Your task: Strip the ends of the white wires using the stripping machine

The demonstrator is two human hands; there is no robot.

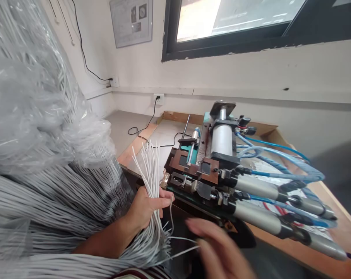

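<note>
My left hand is closed around a bundle of thin light-grey cables, whose ends fan upward above the fist. One cable end bends near the thumb and fingertips. Below the fist the cables curve down and sideways. My right hand, blurred, is low in front of the machine with its thumb and finger apart. Two cable ends stick out toward it; whether they touch it I cannot make out. Just beyond my left hand stands a pneumatic machine with metal jaws, brown blocks and silver cylinders.
Long grey cables are heaped on the left, partly under clear plastic. Blue air hoses loop at the machine's right. Its wooden tray has raised edges. A black cord runs to a wall socket beneath the window.
</note>
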